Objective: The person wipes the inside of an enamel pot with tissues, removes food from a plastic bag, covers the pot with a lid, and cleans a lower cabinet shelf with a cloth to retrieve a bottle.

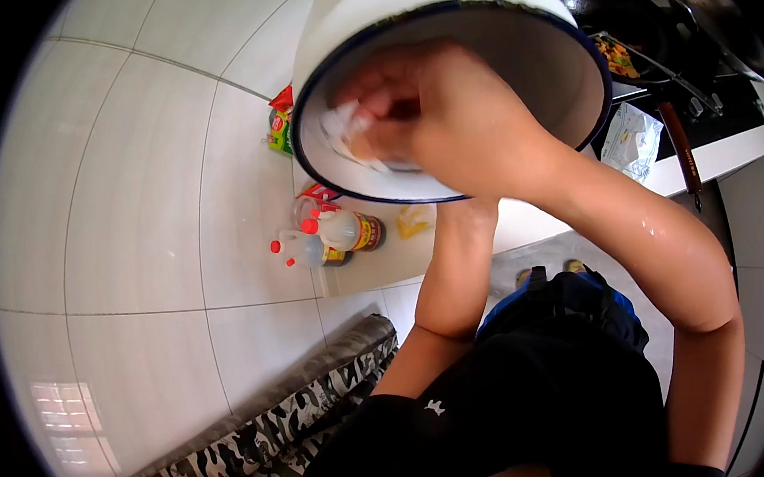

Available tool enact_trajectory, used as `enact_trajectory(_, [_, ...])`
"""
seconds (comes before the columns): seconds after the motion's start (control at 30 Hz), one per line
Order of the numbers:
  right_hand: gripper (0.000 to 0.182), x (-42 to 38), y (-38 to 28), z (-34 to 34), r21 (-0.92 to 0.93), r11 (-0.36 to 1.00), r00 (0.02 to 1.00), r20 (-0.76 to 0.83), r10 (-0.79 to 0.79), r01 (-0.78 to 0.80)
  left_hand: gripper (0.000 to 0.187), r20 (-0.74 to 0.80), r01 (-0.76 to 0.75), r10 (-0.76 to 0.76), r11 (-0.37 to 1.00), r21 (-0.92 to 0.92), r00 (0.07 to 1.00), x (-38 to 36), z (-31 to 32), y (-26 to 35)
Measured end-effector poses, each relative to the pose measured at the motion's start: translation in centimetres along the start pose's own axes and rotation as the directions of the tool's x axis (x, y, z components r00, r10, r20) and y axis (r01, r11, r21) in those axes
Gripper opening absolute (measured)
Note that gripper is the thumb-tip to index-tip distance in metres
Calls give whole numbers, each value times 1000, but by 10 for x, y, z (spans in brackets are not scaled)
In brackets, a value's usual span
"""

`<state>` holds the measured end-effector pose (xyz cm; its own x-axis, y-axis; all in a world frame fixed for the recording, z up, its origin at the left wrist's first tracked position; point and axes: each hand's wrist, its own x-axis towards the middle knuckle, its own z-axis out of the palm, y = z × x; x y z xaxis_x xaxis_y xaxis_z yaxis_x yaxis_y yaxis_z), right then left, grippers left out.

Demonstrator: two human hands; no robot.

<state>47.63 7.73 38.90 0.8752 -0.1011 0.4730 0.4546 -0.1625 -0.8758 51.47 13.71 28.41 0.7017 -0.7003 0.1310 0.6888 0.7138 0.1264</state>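
Note:
A white enamel pot [547, 67] with a dark blue rim is tilted up in front of me, its mouth facing me. My left wrist [479, 210] passes behind its lower rim. That hand holds the pot up from behind, with its fingers hidden. Inside the mouth is my right hand [443, 101], blurred by motion, its fingers curled and closed. A crumpled white wad [339, 128], like tissue or a thin cloth, is in those fingers against the inner wall.
On the counter [522, 220] stand sauce bottles with red caps [342, 231], a seasoning packet [280, 130] and a small yellow item [413, 221]. A black wok [600, 2] with food sits on the stove at right, near a metal lid [712, 16], a brown-handled utensil [679, 147] and a plastic packet [632, 141].

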Motion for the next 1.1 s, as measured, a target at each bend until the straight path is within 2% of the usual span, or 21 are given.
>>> enact_trajectory(0.03, [30,2,-1,1,115,989,996,-14,90,-88,49,-3,2,-2,1000,2,1000,-1,-1,0])
enact_trajectory(0.07, [29,2,-2,1,187,978,994,-45,104,-94,49,-1,2,-2,1000,5,1000,-1,-1,0])
enact_trajectory(0.17, [24,2,5,2,251,968,995,-89,47,-23,48,4,9,-9,1000,10,1000,0,1,1])
enact_trajectory(0.2, [19,3,6,-1,161,984,997,-52,-64,72,48,7,6,-6,1000,16,1000,0,0,0])
enact_trajectory(0.23, [17,1,6,-3,-77,989,992,-5,-127,126,48,6,8,-8,1000,16,1000,2,-1,-1])
enact_trajectory(0.27, [15,-2,4,-3,-308,934,983,53,-174,181,48,14,19,-20,1000,17,1000,3,-2,-1])
enact_trajectory(0.3, [13,-4,2,-4,-517,823,972,120,-203,235,48,15,24,-24,1000,18,1000,3,-2,-1])
enact_trajectory(0.37, [13,-1,3,-6,-517,839,986,94,-140,168,48,21,39,-40,999,18,999,5,-4,-2])
enact_trajectory(0.43, [21,8,8,-7,-511,856,997,36,-61,71,48,36,62,-62,998,16,997,4,-6,-1])
enact_trajectory(0.5, [20,19,23,-3,-467,884,993,-101,-68,13,48,63,73,-73,997,-7,995,1,-5,-6])
enact_trajectory(0.53, [19,24,28,-2,-442,897,983,-169,-70,-12,54,127,70,-63,997,-45,990,-4,0,-8])
enact_trajectory(0.6, [19,32,37,-3,-366,930,974,-220,-56,-30,61,155,40,-31,998,-55,987,-3,8,-10])
enact_trajectory(0.67, [23,38,42,-1,-316,948,959,-281,-45,-48,62,77,-14,13,1000,8,997,-1,14,-9])
enact_trajectory(0.77, [23,42,46,8,-212,960,910,-406,86,-185,64,-28,-76,80,990,116,996,-3,19,-6])
enact_trajectory(0.83, [16,45,44,10,63,957,889,-357,287,-283,63,8,-62,61,992,108,998,-2,14,-6])
enact_trajectory(0.87, [13,45,43,11,199,922,872,-308,380,-332,61,-22,-75,78,989,126,997,-2,14,-6])
enact_trajectory(0.93, [12,41,43,9,240,912,909,-174,378,-333,56,-126,-114,139,976,186,982,-2,16,-9])
enact_trajectory(1.0, [12,36,32,5,255,921,945,-60,321,-296,53,-76,-104,123,972,211,989,-1,16,-5])
enact_trajectory(1.03, [13,28,21,4,259,929,961,-10,278,-266,52,34,-70,65,978,198,997,-4,11,1])
enact_trajectory(1.1, [13,18,10,5,265,941,978,61,199,-209,51,158,-69,50,991,117,986,-4,-4,7])
